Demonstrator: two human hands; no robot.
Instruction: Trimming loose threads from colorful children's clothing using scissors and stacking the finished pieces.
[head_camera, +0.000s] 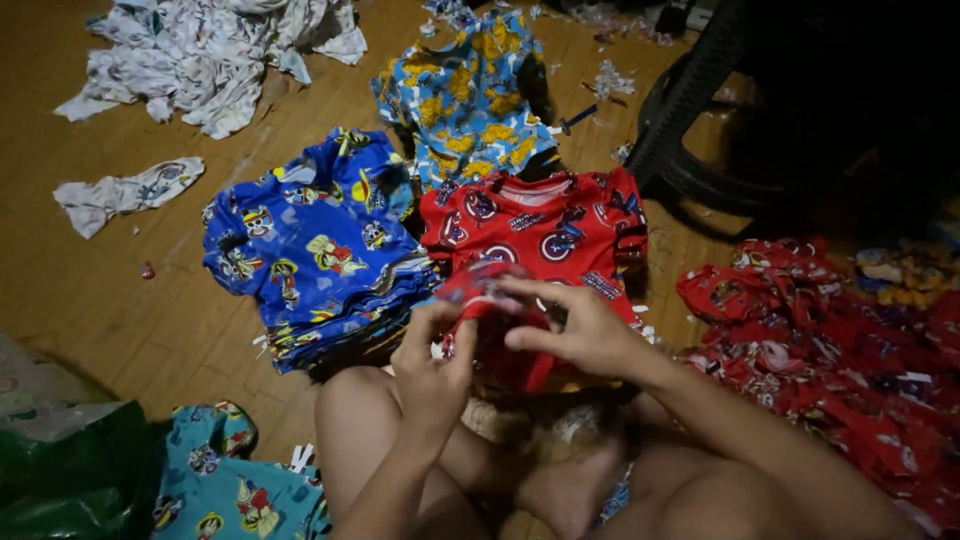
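Your bare knees frame the bottom of the view, and just above them your left hand (435, 365) and right hand (575, 330) meet on a small red printed garment (490, 320). Both hands are closed on it: left fingers pinch its lower edge, right fingers curl over the top, bunching the cloth between them. I judge the risk to be this: the loose fabric could slip from so light a pinch and fall crumpled onto your lap, or brush the folded red stack (540, 225) just beyond your hands and topple it. Left of your hands sits the blue stack (310, 250); right of them, a loose red heap (820, 350) on the wooden floor (120, 290).
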